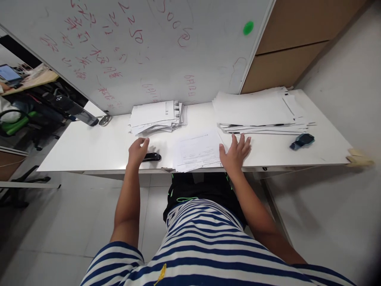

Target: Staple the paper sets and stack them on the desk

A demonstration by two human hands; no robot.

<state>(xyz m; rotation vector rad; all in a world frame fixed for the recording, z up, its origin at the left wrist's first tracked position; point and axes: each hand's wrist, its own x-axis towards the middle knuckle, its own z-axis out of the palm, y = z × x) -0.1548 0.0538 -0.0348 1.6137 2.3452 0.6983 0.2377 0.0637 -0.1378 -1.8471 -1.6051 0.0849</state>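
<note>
My left hand (pixel 138 152) hovers over the white table, beside a black stapler (pixel 152 157). Its fingers are curled together, and nothing shows in them. Part of the stapler is hidden behind that hand. My right hand (pixel 235 154) rests with fingers spread at the right edge of a small stack of printed sheets (pixel 196 151). Those sheets lie at the table's front edge, between my two hands. Just beyond my right fingertips is a large pile of paper (pixel 256 109). Behind the stapler, a second pile of printed paper (pixel 156 115) leans near the whiteboard.
A whiteboard (pixel 190 59) with red writing stands along the back of the white table (pixel 89 147). A dark bottle (pixel 74 108) and a computer mouse (pixel 105 120) are at the back left. On the right lie a dark teal object (pixel 302 141) and a tan piece (pixel 359 157) at the corner.
</note>
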